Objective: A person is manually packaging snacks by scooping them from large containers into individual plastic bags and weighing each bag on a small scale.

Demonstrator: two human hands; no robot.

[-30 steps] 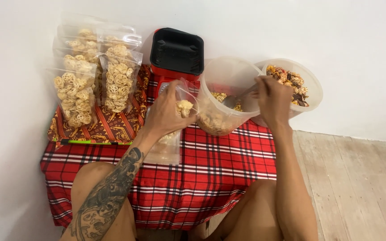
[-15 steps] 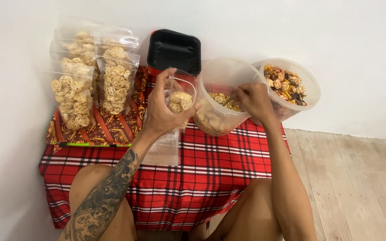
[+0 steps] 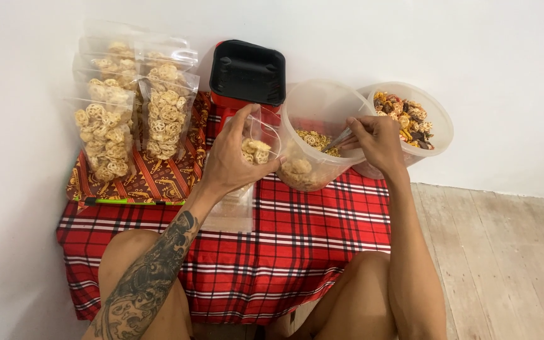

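Holding a barely filled bag in left hand, right hand gripping spoon inside tub; several packed bags done.

Spoon tip hidden inside clear tub.

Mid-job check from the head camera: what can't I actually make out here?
- Utensil in the right hand: fingers cover the handle, tip blurred inside the clear tub.
- Pouch held by the left hand: the hand hides its lower part, so fill level is unclear.
- Black tray: what is under it is hidden.
- Rear snack bags: hidden behind the front ones.
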